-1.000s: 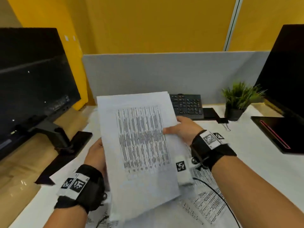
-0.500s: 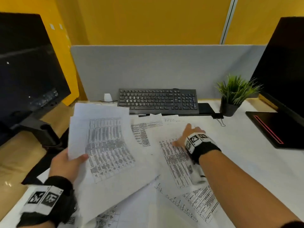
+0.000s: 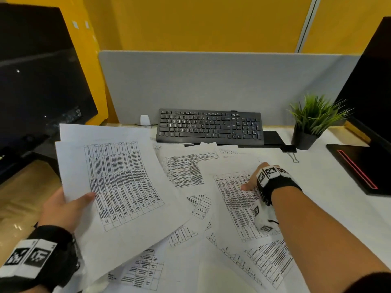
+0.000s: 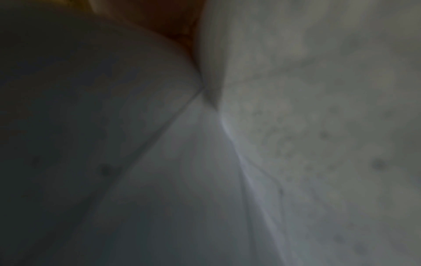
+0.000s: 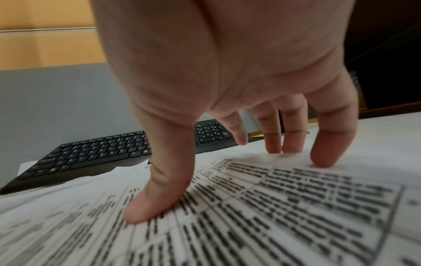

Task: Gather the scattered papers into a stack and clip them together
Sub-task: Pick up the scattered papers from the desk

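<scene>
My left hand (image 3: 82,199) grips a small bundle of printed sheets (image 3: 118,182) at their left edge, thumb on top, holding them tilted above the desk's left side. The left wrist view shows only blurred, dim paper (image 4: 296,126). My right hand (image 3: 251,180) reaches out to the right, its thumb and fingertips pressing down on a printed sheet (image 3: 234,204) that lies flat on the desk. In the right wrist view the right hand (image 5: 216,180) stands on that sheet (image 5: 273,207) with fingers straight. Several more sheets (image 3: 184,172) lie scattered and overlapping. A black binder clip (image 3: 289,149) rests beside the plant pot.
A black keyboard (image 3: 209,127) lies at the back against a grey divider (image 3: 211,81). A small potted plant (image 3: 311,125) stands at the back right. Dark monitors flank the desk, the left one (image 3: 38,81) and the right one's base (image 3: 359,166). Bare white desk (image 3: 328,208) shows on the right.
My right hand let go of the held bundle and went down onto the sheet at the right. My left hand lowered the bundle to the left, baring the keyboard.
</scene>
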